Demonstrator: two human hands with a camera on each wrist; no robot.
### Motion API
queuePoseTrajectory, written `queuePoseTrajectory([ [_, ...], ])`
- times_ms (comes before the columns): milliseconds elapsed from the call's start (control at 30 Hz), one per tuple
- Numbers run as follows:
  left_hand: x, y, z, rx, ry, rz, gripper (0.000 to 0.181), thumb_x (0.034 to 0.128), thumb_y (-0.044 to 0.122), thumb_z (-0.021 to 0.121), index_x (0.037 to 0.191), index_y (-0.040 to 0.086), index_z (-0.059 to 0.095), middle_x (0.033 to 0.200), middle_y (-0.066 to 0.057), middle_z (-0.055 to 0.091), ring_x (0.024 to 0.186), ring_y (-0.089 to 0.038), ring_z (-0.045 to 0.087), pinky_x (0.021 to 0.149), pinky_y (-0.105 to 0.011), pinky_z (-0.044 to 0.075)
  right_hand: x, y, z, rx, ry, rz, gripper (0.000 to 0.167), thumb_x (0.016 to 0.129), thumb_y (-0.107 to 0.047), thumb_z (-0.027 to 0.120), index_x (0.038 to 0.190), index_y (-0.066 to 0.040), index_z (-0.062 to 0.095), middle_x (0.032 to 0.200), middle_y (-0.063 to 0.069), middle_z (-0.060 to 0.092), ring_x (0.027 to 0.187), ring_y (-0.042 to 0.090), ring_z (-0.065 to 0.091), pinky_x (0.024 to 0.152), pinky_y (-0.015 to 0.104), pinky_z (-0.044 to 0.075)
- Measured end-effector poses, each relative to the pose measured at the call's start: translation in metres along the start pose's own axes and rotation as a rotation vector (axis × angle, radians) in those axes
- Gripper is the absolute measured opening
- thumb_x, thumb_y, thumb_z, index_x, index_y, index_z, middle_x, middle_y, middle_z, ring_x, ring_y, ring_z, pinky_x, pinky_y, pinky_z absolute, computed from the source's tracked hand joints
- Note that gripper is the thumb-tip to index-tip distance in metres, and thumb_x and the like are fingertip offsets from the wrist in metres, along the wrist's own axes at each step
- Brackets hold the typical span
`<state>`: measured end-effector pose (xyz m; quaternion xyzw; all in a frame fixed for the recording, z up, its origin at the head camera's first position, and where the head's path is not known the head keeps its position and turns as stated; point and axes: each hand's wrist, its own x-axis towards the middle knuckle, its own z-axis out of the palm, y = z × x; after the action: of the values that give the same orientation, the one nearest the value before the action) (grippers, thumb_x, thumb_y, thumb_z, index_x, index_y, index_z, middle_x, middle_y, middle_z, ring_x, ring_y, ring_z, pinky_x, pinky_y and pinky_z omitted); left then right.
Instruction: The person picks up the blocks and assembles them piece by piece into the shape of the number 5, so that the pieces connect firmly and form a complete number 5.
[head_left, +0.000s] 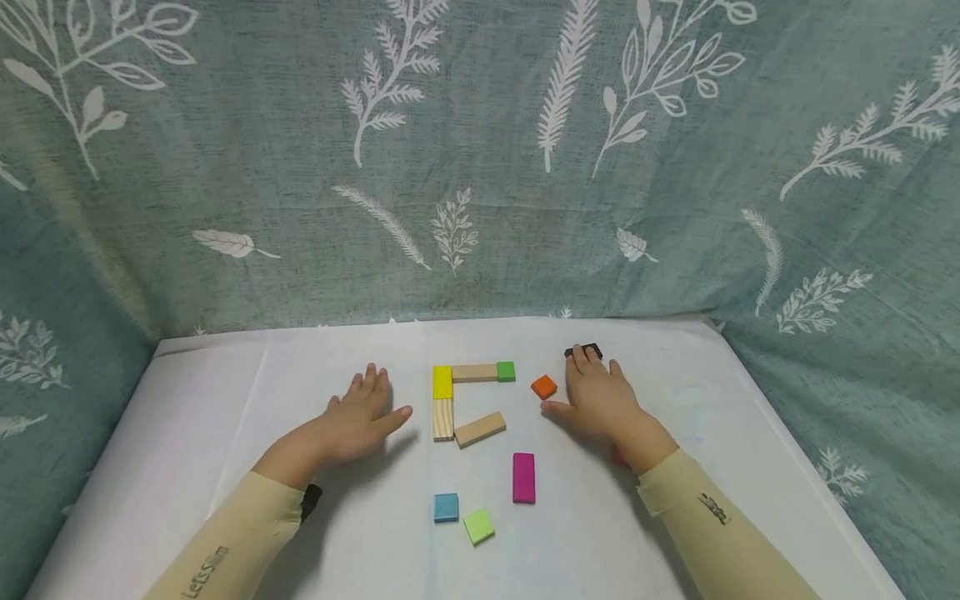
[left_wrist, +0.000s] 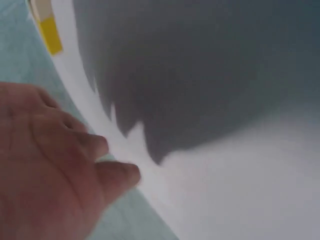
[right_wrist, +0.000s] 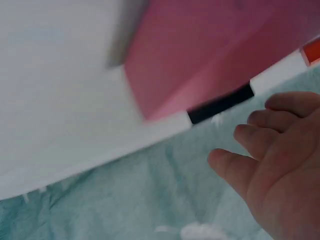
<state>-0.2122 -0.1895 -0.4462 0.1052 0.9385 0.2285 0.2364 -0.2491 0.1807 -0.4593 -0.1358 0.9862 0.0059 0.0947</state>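
Closest, beige sleeves [head_left: 232,533] over the near part of the white worktop [head_left: 600,542]. Between them, a lime block [head_left: 478,527] set askew, with a blue block [head_left: 446,507] near it on the left. Just past these, a magenta block [head_left: 524,477], long axis running near to far. Under the right wrist, a red piece [head_left: 618,456], mostly hidden. Beyond, a slanted wooden block [head_left: 480,429], right end farther off; just beside it, a striped wooden block [head_left: 443,419] pointing away, end to end with a yellow block [head_left: 442,383]. Well left, left grip [head_left: 360,421] above the worktop, thumb spread from fingers, holding nothing. Rightward from the yellow block, a pale wooden block [head_left: 475,373], then a green block [head_left: 506,372]. Farther right, an orange block [head_left: 543,387] turned cornerwise. Right grip [head_left: 603,404] also spread, nothing pinched, fingertips overlapping a black block [right_wrist: 221,104] in the head view; contact impossible to tell. Black block near the worktop's far edge, right of centre, long axis roughly side to side. Behind, a leaf-printed green curtain [head_left: 495,183].
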Motion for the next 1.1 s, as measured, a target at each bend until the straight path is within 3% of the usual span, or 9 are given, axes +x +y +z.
queuePoseTrajectory([
  [100,-0.010,-0.013,-0.001,0.055,-0.009,-0.041,0.102,0.0990,0.071,0.036,0.159,-0.006,0.006,0.166,-0.029,-0.009,0.152,-0.052,-0.006,0.112,-0.078,0.000,0.005,-0.004,0.005,-0.041,-0.002,-0.010,0.097,0.093,-0.071,0.051,0.151,0.006,0.040,0.164,0.023,0.028,0.154,0.039,0.024,0.120,0.063,0.021],
  [233,-0.016,-0.023,0.006,0.074,-0.008,-0.043,0.107,0.0951,0.075,0.039,0.159,-0.006,0.009,0.166,-0.027,-0.007,0.153,-0.051,-0.006,0.112,-0.079,-0.002,0.009,-0.016,0.011,-0.111,0.044,0.003,0.084,0.099,-0.063,0.048,0.146,0.007,0.048,0.160,0.021,0.037,0.152,0.037,0.031,0.121,0.060,0.024],
  [367,-0.015,-0.022,0.011,0.089,0.004,-0.051,0.112,0.0919,0.078,0.042,0.160,-0.004,0.007,0.167,-0.024,-0.009,0.154,-0.048,-0.009,0.113,-0.077,-0.005,0.007,-0.016,0.012,-0.068,0.060,-0.016,0.075,0.101,-0.054,0.052,0.144,0.007,0.050,0.158,0.021,0.041,0.150,0.037,0.034,0.120,0.060,0.026],
  [633,-0.016,-0.024,0.016,0.149,0.021,-0.078,0.115,0.0898,0.080,0.044,0.160,-0.003,0.007,0.168,-0.025,-0.007,0.154,-0.047,-0.007,0.114,-0.076,-0.003,-0.007,-0.022,0.013,0.051,0.011,-0.204,0.073,0.097,-0.050,0.060,0.148,0.001,0.048,0.160,0.015,0.040,0.153,0.035,0.029,0.122,0.059,0.023],
  [900,-0.015,-0.025,0.018,0.170,0.031,-0.086,0.119,0.0869,0.082,0.047,0.160,-0.004,0.009,0.167,-0.026,-0.003,0.154,-0.048,-0.004,0.114,-0.077,-0.001,-0.015,-0.037,0.014,0.059,0.071,-0.198,0.072,0.095,-0.052,0.063,0.143,0.001,0.054,0.157,0.015,0.044,0.151,0.034,0.033,0.121,0.059,0.025],
  [1100,-0.016,-0.023,0.017,0.179,0.042,-0.077,0.119,0.0868,0.081,0.048,0.160,-0.004,0.010,0.167,-0.027,-0.003,0.154,-0.048,-0.004,0.114,-0.077,0.000,-0.016,-0.041,0.016,0.045,0.068,-0.197,0.075,0.094,-0.053,0.064,0.144,0.001,0.053,0.157,0.014,0.044,0.151,0.034,0.033,0.121,0.059,0.024],
])
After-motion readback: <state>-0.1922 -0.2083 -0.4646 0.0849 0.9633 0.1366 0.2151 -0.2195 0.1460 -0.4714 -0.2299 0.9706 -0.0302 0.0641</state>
